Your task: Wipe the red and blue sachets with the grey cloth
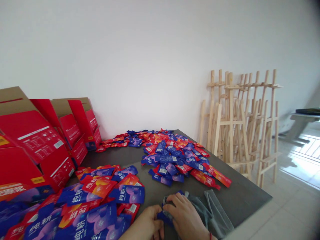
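A dark blue packet (166, 218) is between my two hands at the near edge of the table, largely covered by my fingers. My left hand (147, 222) pinches its left side, fingers curled. From above, my right hand (183, 213) closes over the packet's other side. Against the right hand lies a crumpled grey cloth (215, 210). To the left of my hands spreads a heap of blue and red packets (130, 194) with printed fronts. Farther back is a second heap of such packets (167, 159).
Open red cardboard boxes (37, 140) stand in a row along the left side. The dark table (240, 196) ends in a slanting edge at right. Beyond it, several wooden easels (231, 123) lean near the white wall (150, 66).
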Tool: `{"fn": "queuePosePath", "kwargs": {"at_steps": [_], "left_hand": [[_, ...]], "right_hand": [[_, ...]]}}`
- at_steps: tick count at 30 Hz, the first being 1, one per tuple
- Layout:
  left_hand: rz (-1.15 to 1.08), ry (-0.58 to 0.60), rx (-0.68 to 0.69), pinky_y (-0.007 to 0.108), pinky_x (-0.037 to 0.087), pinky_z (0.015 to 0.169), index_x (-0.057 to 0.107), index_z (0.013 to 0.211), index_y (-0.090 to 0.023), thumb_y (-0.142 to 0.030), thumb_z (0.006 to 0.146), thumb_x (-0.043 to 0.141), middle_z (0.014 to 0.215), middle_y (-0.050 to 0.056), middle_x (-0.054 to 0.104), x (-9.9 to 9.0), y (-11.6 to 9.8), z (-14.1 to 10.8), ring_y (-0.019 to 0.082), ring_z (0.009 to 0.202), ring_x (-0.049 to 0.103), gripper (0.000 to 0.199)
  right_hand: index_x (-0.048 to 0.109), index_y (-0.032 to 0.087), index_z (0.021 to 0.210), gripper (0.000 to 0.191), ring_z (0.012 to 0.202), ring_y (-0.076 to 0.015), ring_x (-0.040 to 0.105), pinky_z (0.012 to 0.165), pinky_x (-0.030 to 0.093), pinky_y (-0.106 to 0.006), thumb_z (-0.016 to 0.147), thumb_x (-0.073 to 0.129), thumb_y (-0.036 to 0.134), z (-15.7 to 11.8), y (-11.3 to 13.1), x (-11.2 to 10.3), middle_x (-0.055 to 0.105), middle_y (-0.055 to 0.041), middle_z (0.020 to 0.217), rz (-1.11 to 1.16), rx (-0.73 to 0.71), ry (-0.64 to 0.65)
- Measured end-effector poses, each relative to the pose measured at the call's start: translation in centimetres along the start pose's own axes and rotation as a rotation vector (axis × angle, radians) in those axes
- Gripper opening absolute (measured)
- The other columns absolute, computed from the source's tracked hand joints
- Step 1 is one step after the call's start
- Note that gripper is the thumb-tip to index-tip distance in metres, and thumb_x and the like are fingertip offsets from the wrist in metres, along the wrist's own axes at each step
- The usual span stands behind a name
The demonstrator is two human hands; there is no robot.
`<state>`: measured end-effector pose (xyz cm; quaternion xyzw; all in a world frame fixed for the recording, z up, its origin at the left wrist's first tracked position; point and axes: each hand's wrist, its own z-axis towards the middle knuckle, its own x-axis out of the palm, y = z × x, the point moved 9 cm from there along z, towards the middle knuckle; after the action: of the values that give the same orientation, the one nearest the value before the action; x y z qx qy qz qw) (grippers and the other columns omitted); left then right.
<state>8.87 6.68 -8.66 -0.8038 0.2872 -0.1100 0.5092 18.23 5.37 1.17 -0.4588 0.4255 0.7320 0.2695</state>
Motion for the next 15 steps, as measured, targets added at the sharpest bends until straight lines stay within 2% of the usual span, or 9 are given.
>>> {"fn": "queuePosePath", "kwargs": {"at_steps": [10, 15], "left_hand": [[0.03, -0.007, 0.026, 0.012, 0.032, 0.028, 0.044, 0.097, -0.018, -0.017, 0.075, 0.046, 0.054, -0.005, 0.06, -0.3, -0.1, 0.0, 0.008, 0.031, 0.048, 0.022], [-0.026, 0.011, 0.018, 0.013, 0.034, 0.029, 0.042, 0.094, -0.018, -0.025, 0.075, 0.051, 0.052, -0.003, 0.061, -0.2, 0.2, 0.4, 0.009, 0.031, 0.048, 0.022]], "right_hand": [[0.065, 0.028, 0.106, 0.047, 0.102, -0.0202, 0.048, 0.091, 0.034, -0.03, 0.073, 0.045, 0.003, -0.4, -4.1, -1.0, 0.06, -0.0013, 0.11, -0.03, 0.169, -0.114], [0.065, 0.023, 0.106, 0.042, 0.098, -0.0225, 0.05, 0.09, 0.036, -0.033, 0.075, 0.044, 0.004, -1.2, -6.6, -2.5, 0.06, -0.0052, 0.106, -0.098, 0.264, -0.169]]}}
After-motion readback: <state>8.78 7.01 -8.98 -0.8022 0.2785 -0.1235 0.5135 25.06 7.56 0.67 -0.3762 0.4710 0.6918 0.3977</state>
